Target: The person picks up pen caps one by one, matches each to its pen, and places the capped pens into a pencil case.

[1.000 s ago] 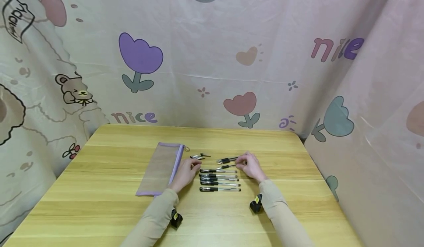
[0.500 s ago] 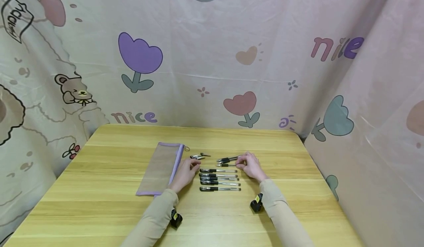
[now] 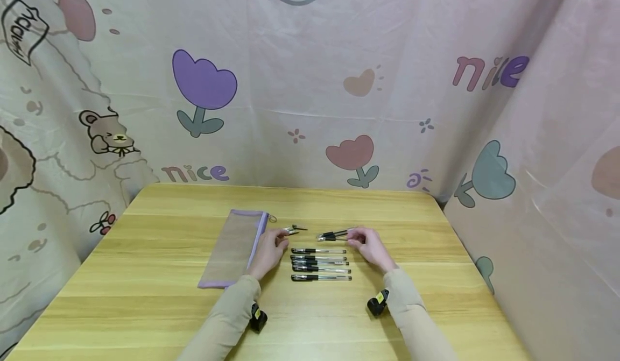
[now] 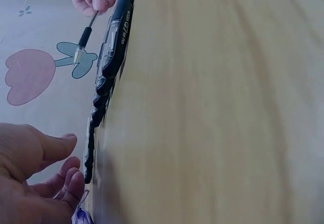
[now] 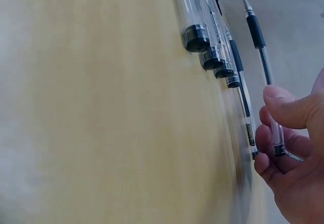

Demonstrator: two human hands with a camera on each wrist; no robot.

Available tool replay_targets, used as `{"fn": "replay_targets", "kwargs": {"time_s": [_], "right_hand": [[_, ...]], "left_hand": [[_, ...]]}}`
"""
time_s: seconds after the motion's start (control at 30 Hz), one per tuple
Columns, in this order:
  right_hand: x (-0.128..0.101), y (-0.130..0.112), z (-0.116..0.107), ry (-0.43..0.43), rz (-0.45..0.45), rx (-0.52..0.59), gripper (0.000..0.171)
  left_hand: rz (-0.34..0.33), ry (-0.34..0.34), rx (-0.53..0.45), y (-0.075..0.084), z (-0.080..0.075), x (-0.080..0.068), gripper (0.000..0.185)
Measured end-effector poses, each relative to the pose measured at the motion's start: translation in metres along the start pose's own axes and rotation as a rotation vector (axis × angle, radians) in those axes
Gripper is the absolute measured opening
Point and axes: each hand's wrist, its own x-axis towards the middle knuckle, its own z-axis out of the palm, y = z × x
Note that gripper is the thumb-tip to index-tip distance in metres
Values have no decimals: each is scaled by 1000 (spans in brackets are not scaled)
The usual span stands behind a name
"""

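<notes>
In the head view my right hand point(image 3: 372, 248) is right of the pens. The right wrist view shows it pinching an uncapped gel pen point(image 5: 256, 34) by the rear of its clear barrel, metal tip pointing away. My left hand point(image 3: 268, 250) is beside the purple-edged mesh pouch point(image 3: 226, 253), near several small pen caps point(image 3: 293, 227). Its thumb and fingers are apart with nothing between them in the left wrist view, where the hand point(image 4: 35, 168) is at lower left. Several capped black gel pens point(image 3: 307, 278) lie in a row between my hands.
Behind the held pen, more black-gripped pens point(image 3: 341, 233) lie on the wooden table point(image 3: 310, 318). The pouch has a ring point(image 3: 273, 218) at its zipper end. A patterned curtain point(image 3: 290, 156) hangs along the table's back edge and both sides.
My left hand has shifted slightly left and back, partly covering the caps. My right hand has moved slightly right, with the pen still in its fingers. The row of pens stays put.
</notes>
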Motion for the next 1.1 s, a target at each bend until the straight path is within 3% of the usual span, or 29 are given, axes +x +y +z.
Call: {"fn": "replay_targets", "kwargs": {"time_s": [0.3,0.63,1.1], "right_hand": [[-7,-5,0,46,28,78,14],[-10,-3,1,81,19,107,14],[-15,0,-1,91,46,109,12]], "left_hand": [[27,62,43,0,6,4,27],[26,26,52,1,9,12,28],[35,52,109,0,11,20,22]]}}
